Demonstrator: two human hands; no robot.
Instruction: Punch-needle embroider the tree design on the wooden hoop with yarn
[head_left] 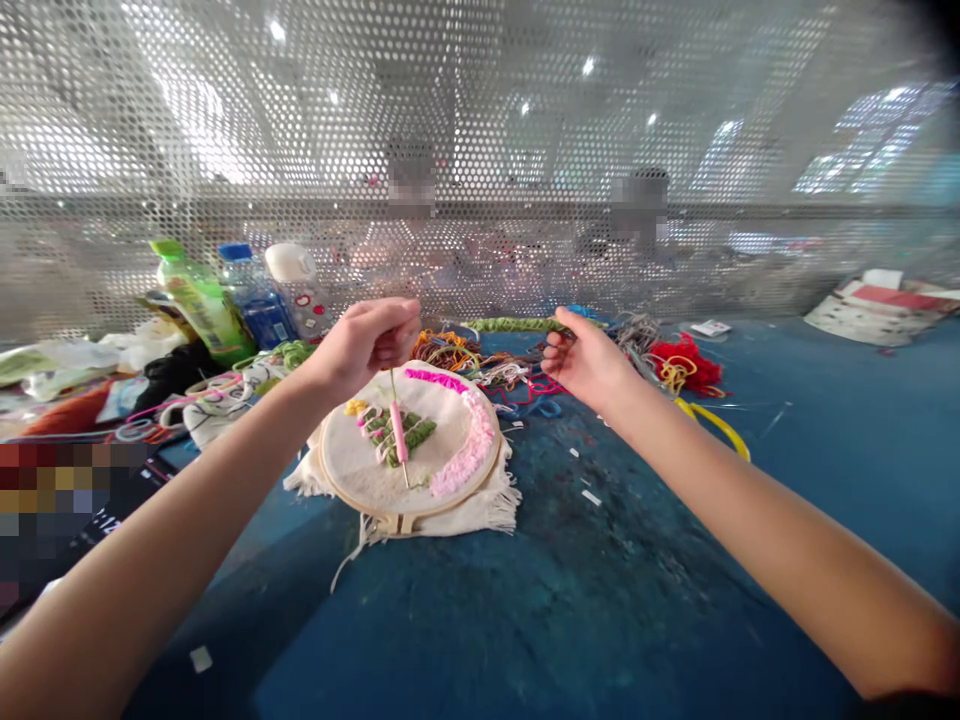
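Observation:
My left hand (379, 338) is closed in a fist above an embroidery hoop, and a thin green yarn (392, 382) runs down from it. This strand leads to a pink-handled punch needle (398, 430) that stands tilted, tip down at the cloth. The round wooden hoop (322, 470) holds cream cloth with a green, white-striped patch and a pink looped band. To the right, my right hand (589, 362) is raised with fingers curled and thumb pressed in; what it pinches is too small to make out. A twisted green yarn skein (510, 325) stretches behind its fingertips; I cannot tell whether they touch.
Bottles, including a green one (202, 305) and a blue one (259, 300), stand at the back left beside piled yarn and cloth. Red yarn (686, 365) and a yellow strip (716, 425) lie on the right of the blue table (600, 600). A perforated metal screen (480, 120) rises behind.

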